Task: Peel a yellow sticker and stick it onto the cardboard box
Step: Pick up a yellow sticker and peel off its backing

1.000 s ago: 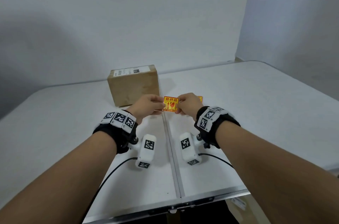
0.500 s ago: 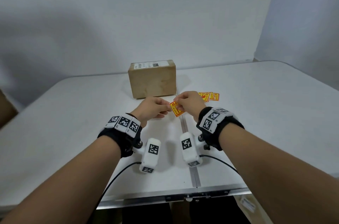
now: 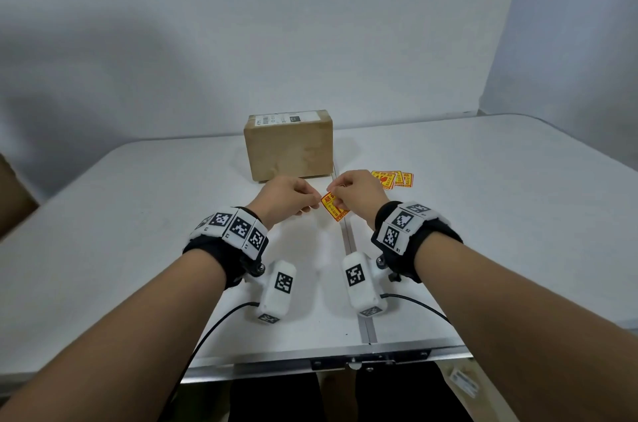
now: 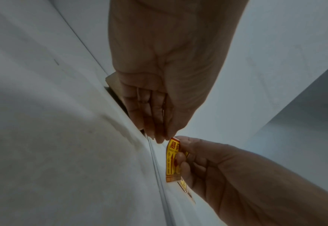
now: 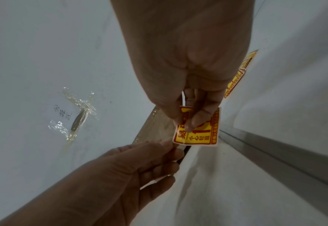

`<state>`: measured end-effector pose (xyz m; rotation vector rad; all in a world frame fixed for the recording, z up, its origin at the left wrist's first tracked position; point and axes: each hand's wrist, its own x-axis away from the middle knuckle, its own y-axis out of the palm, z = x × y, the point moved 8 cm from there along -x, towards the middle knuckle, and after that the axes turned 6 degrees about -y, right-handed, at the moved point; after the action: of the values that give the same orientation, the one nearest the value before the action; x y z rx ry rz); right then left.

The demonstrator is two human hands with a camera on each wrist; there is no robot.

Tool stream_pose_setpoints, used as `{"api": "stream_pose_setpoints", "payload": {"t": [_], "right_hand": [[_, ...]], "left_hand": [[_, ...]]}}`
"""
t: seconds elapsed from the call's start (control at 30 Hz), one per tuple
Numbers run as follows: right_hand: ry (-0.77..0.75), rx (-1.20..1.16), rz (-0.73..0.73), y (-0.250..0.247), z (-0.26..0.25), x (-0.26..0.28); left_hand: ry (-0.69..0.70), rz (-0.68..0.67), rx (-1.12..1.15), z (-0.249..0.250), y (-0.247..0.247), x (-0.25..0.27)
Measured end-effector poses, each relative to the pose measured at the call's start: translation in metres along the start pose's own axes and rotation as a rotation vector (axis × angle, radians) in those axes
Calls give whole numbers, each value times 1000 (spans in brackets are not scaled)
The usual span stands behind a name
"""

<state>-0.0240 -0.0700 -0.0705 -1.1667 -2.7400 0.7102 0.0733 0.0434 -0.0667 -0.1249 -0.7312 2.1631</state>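
Note:
My right hand (image 3: 336, 195) pinches a yellow sticker (image 3: 333, 211) with red print, tilted and lifted off the white table (image 3: 138, 249). In the right wrist view its thumb and forefinger (image 5: 188, 123) clamp the sticker's (image 5: 198, 134) upper part. My left hand (image 3: 316, 205) has curled fingers, with thumb and forefinger (image 5: 171, 146) nipping the sticker's near corner. The left wrist view shows the left fingertips (image 4: 160, 137) at the top corner of the sticker (image 4: 172, 159). The cardboard box (image 3: 288, 145) stands just behind both hands, untouched.
Several more yellow stickers (image 3: 393, 178) lie fanned on the table right of the box. A metal seam (image 3: 348, 242) runs down the table's middle to the front edge. A brown object (image 3: 10, 197) shows at the far left. A taped item (image 5: 78, 116) hangs on the wall.
The sticker has turned from face-on to a diagonal tilt. My left fingers have slid from its side to its corner. The head camera has swung left, revealing the sticker pile.

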Motion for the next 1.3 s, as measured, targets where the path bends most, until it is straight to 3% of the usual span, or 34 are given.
{"api": "stream_pose_setpoints", "payload": {"t": [0.3, 0.57, 0.73, 0.87, 1.1, 1.3], "right_hand": [[-68, 55, -22, -2, -6, 4], [-310, 101, 132, -12, -38, 3], [-297, 145, -39, 4, -42, 0], [-241, 157, -25, 7, -33, -2], [-149, -105, -12, 8, -24, 3], [-181, -65, 24, 3, -26, 2]], "left_hand": [[-1, -37, -19, 2, 5, 4], [-153, -10, 399, -13, -3, 4], [-159, -13, 508, -14, -2, 4], [-141, -32, 535, -12, 0, 5], [-102, -33, 508, -10, 3, 4], [-76, 15, 481, -9, 1, 2]]}}
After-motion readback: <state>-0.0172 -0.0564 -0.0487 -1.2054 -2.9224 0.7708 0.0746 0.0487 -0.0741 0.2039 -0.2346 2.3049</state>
